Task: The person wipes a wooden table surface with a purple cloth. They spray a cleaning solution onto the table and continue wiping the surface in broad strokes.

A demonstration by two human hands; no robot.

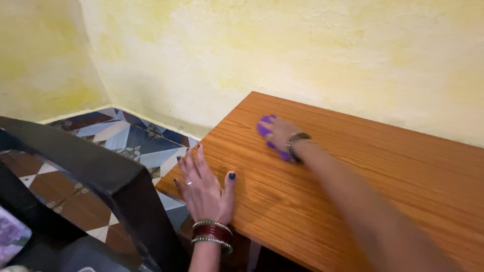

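Observation:
My right hand [279, 132] reaches across the wooden table [383, 171] and presses a purple cloth [264, 127] flat against its top near the far left corner. The cloth shows at my fingertips and below the wrist. My left hand [203, 188] lies palm down with fingers spread on the table's left edge, holding nothing. Bangles circle both wrists.
A yellow wall [302, 55] runs close behind the table. A dark chair frame [96, 168] stands at the left over a patterned tile floor [126, 136]. The table's front edge runs diagonally toward the bottom right.

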